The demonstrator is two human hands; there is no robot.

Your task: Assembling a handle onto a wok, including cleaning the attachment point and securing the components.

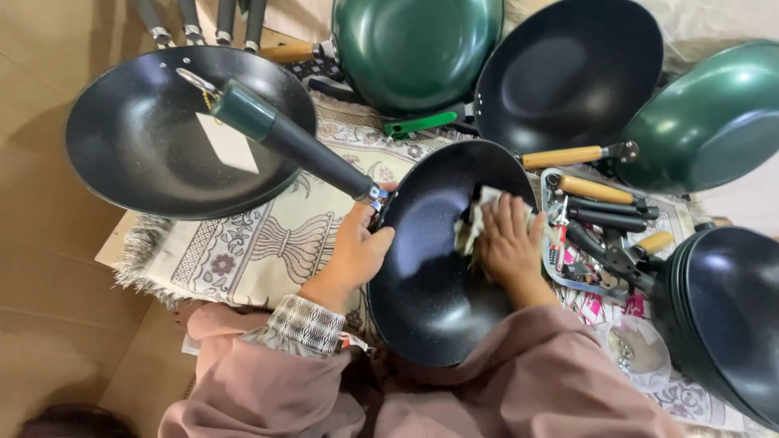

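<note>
Head view, looking down: nearest lie the pinkish-mauve sleeves (519, 381), and just past them a black speckled wok (438, 268), tilted toward the person, which serves as the landmark. The right hand (510, 243) lies inside the wok's bowl, fingers together and pressed flat on a pale crumpled cloth (475, 223) against the inner wall. The left hand (357, 247) grips the wok's left rim where the handle joins, fingers curled around the rim with the thumb on the inside. The wok's dark handle with a green end (284, 138) runs up and left from that joint, over a second black wok (146, 154) holding a white tag (229, 144). Under the wok is a patterned beige cloth with a fringe (243, 243). Right of the wok sits a tray of loose handles and a tool (600, 219), with stacked black woks (722, 316) beyond it. Farther from the wok stand a green wok (414, 49), another black wok (568, 73) with a wooden handle (564, 156), and a green wok (710, 122) at far right.
</note>
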